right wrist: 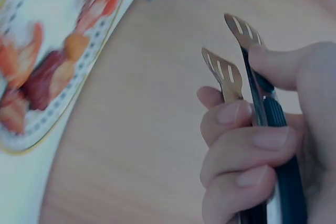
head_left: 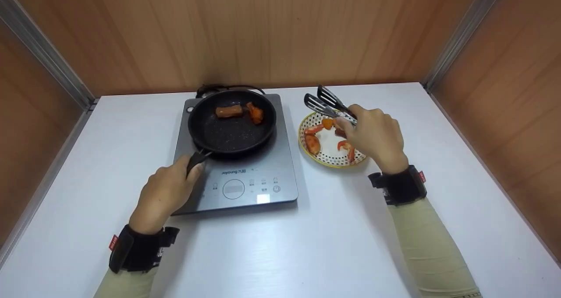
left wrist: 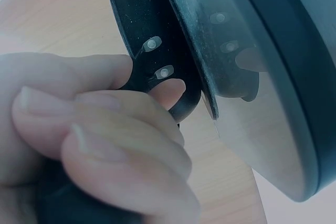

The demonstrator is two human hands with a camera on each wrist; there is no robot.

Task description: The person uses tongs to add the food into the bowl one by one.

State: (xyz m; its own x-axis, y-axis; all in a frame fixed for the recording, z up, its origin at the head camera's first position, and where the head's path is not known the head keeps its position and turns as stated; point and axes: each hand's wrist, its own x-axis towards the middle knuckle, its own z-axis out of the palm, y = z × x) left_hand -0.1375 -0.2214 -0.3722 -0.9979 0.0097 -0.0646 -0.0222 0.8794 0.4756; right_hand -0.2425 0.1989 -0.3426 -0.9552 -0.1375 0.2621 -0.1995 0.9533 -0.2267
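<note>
My left hand (head_left: 168, 190) grips the black handle (head_left: 197, 161) of a frying pan (head_left: 228, 136), which sits on an induction cooktop (head_left: 263, 171). Inside the pan, toward the far side, lie a brown sausage-like piece (head_left: 229, 111) and an orange-red food piece (head_left: 255, 113). The left wrist view shows fingers curled at the handle, close to the pan's riveted wall (left wrist: 152, 14). My right hand (head_left: 376, 133) holds slotted tongs (head_left: 322, 103), their two heads apart with nothing between them. Below the tongs stands a dotted, yellow-rimmed plate (head_left: 326, 160) with several food pieces, partly hidden by the hand.
The cooktop's control panel (head_left: 233, 189) faces the near side. Behind the pan a black cable (head_left: 232, 86) runs along the back edge. A wooden panel (head_left: 280, 35) rises behind the white table (head_left: 254, 254), with more panels at both sides.
</note>
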